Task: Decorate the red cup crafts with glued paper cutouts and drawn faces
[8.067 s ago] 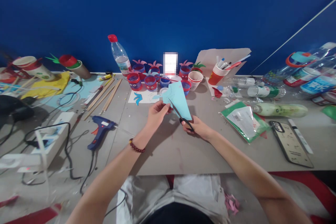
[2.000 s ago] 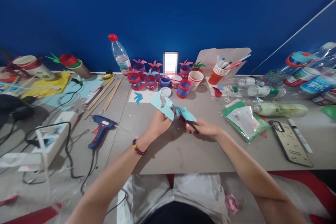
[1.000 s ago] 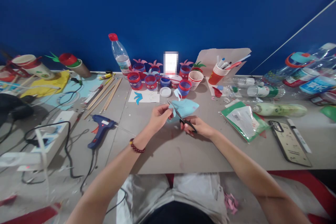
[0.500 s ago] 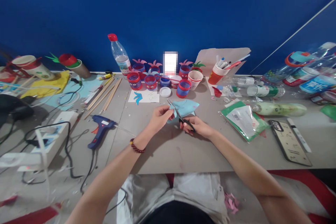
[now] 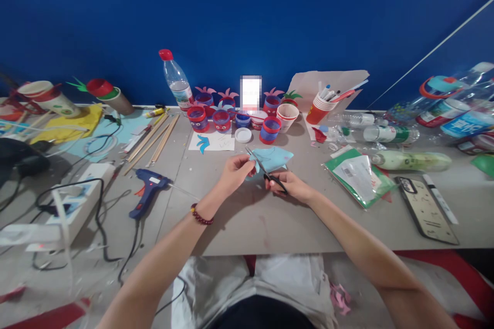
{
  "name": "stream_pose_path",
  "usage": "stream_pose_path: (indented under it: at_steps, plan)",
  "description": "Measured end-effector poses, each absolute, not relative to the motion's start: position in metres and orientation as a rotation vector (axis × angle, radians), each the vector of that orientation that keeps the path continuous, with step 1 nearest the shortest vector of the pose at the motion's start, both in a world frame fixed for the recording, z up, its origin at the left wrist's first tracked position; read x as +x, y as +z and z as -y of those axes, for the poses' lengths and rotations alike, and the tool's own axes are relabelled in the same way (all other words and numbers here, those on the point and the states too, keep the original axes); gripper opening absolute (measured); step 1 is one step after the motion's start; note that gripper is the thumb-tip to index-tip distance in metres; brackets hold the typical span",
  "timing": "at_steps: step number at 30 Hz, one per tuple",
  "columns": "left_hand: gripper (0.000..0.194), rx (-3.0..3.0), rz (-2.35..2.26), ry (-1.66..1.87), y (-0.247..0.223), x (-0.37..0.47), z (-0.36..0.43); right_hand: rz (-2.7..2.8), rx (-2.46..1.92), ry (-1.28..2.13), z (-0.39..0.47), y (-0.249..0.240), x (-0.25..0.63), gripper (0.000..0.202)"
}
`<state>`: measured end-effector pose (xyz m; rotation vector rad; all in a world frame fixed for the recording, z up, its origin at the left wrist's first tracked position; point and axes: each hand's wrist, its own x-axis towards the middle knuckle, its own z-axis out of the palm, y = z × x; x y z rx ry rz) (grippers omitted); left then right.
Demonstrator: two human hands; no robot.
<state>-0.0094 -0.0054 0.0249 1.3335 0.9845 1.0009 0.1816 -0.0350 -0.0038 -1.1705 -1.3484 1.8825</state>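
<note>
A piece of light blue paper (image 5: 276, 157) is pinched at its left side by my left hand (image 5: 236, 172), which wears a dark bead bracelet (image 5: 201, 215). My right hand (image 5: 289, 186) is closed round the black handles of a pair of scissors (image 5: 266, 171). The blades point up and left across the paper, close to my left fingers. Behind the hands lies a white sheet (image 5: 219, 142) with a darker blue leaf-shaped cutout (image 5: 203, 143) on it. Beside it are a white round lid (image 5: 243, 135) and a red and purple cup (image 5: 270, 130).
A blue glue gun (image 5: 150, 190) and a white power strip (image 5: 79, 205) with cables are on the left, near wooden sticks (image 5: 154, 144). Decorated cups and a water bottle (image 5: 177, 82) line the blue wall. On the right are a green packet (image 5: 358, 177), a phone (image 5: 426, 211) and plastic bottles.
The blue paper has shifted very slightly by the blades. Both hands and the scissors stay in almost the same place.
</note>
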Motion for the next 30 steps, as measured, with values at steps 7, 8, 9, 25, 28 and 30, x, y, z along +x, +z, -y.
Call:
stream_pose_path:
  at_steps: [7,8,9,25,28,30]
  plan:
    - [0.031,1.39,-0.958,1.037,0.0226,-0.0108,0.0047,1.327,-1.158,1.901,0.0347,-0.0067,0.1827,0.051]
    - [0.031,1.399,-0.961,1.055,0.0224,-0.011,0.0047,1.325,-1.149,1.902,0.0344,-0.0068,0.1826,0.051]
    - [0.031,1.406,-0.969,1.077,0.022,-0.0111,0.0047,1.324,-1.14,1.9,0.034,-0.0066,0.1824,0.052]
    - [0.027,1.41,-1.005,1.099,0.0168,-0.009,0.0056,1.361,-1.085,1.915,0.0336,-0.0017,0.1818,0.056]
    - [0.027,1.423,-1.011,1.097,0.0178,-0.0094,0.0058,1.364,-1.082,1.91,0.0334,-0.0001,0.1814,0.056]
    - [0.027,1.427,-1.008,1.099,0.0183,-0.0095,0.0059,1.359,-1.084,1.901,0.0335,0.0002,0.1811,0.056]
